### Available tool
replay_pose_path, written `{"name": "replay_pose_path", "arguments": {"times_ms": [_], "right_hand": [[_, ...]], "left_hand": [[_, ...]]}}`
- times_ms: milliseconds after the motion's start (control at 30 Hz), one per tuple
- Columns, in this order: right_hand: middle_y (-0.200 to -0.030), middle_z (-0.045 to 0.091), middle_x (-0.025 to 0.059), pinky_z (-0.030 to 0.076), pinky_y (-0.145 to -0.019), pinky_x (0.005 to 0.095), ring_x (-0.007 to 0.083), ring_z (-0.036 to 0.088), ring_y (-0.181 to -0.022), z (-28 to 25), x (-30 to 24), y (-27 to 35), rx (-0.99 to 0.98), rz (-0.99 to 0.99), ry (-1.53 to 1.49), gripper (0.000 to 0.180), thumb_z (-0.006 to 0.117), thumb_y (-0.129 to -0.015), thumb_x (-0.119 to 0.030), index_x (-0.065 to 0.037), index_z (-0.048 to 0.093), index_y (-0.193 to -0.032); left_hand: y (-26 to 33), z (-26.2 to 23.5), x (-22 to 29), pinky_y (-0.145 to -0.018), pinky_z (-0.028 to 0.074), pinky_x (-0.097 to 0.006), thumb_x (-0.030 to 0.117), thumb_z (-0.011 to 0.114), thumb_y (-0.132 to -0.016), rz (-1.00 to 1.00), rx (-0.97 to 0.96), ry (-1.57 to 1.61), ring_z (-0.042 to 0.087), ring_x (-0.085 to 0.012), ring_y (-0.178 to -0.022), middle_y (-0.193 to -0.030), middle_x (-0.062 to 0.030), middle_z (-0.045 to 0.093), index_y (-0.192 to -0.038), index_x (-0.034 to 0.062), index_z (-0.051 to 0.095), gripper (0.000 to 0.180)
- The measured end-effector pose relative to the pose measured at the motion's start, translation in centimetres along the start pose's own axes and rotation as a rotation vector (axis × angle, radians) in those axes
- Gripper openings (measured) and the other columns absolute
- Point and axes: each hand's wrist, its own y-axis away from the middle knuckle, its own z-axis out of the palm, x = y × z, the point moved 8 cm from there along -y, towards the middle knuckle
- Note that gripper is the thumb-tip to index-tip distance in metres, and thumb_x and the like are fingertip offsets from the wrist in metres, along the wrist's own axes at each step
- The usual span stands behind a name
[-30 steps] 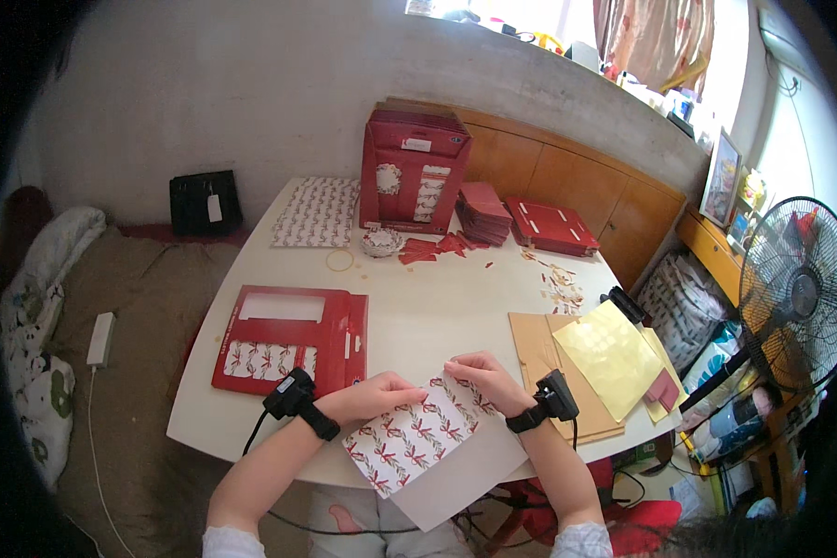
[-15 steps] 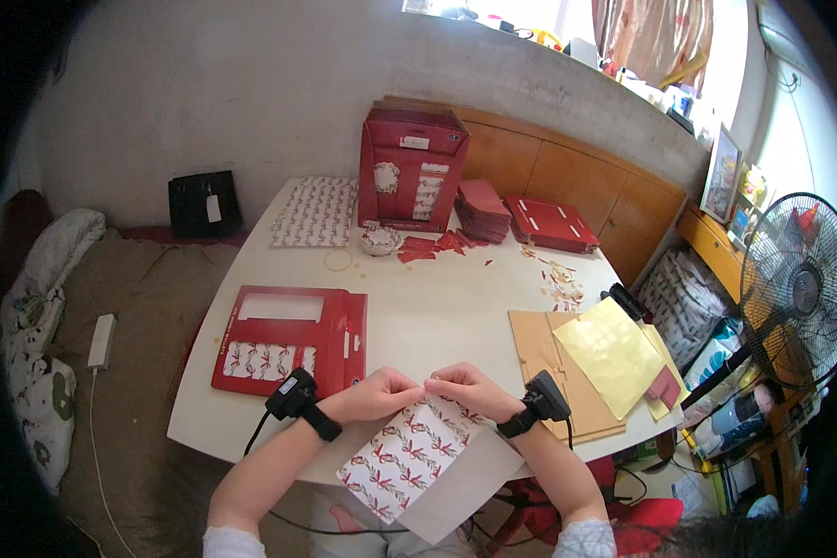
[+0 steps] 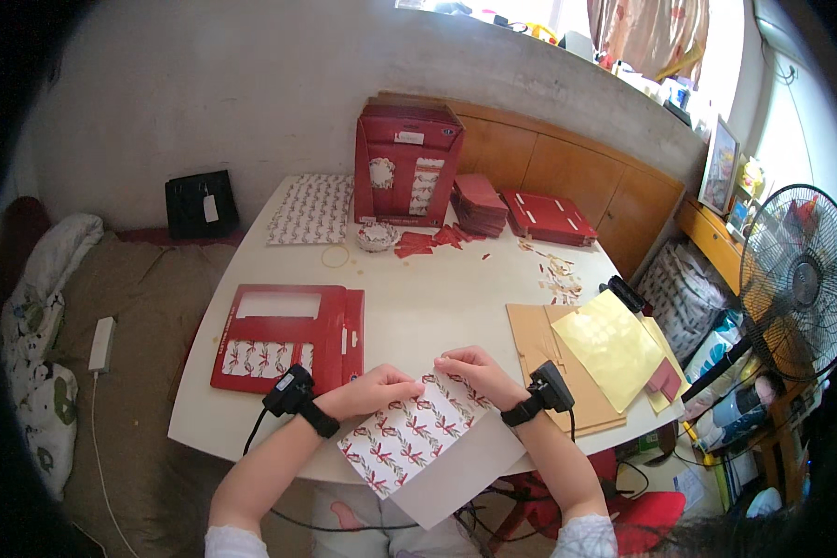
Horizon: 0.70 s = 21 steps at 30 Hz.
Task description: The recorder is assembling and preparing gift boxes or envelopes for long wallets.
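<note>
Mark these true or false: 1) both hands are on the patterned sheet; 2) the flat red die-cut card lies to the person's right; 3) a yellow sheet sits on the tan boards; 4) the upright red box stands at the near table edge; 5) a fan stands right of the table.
1) True: the left hand and the right hand both rest on the patterned sheet.
2) False: the flat red die-cut card lies to the person's left.
3) True: the yellow sheet lies on the tan boards.
4) False: the upright red box stands at the far edge, by the wall.
5) True: the fan stands right of the table.
</note>
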Motion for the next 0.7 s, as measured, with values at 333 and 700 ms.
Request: {"name": "replay_pose_path", "arguments": {"times_ms": [333, 700], "right_hand": [[-0.059, 0.045, -0.0077, 0.028, -0.042, 0.0154, -0.0005, 0.037, -0.049, -0.7, 0.3, -0.3, 0.030, -0.026, -0.012, 0.024, 0.050, -0.083, -0.025, -0.005, 0.056, -0.071], [-0.063, 0.050, -0.0062, 0.033, -0.050, 0.0160, 0.0002, 0.042, -0.056, -0.8, -1.1, 0.3, 0.013, -0.072, -0.063, 0.025, 0.051, -0.082, -0.025, -0.004, 0.057, -0.071]], "left_hand": [[-0.1, -0.2, -0.2, -0.047, 0.038, -0.016, 0.024, 0.047, -0.085, -0.011, 0.011, -0.013, 0.046, 0.0003, -0.056, -0.067, 0.0040, 0.055, -0.081, -0.0023, 0.061, 0.030], [0.7, -0.5, -1.2, -0.045, 0.036, -0.017, 0.028, 0.046, -0.086, -0.093, -0.072, -0.061, 0.044, -0.0005, -0.051, -0.060, 0.0058, 0.052, -0.075, 0.0003, 0.060, 0.033]]}}
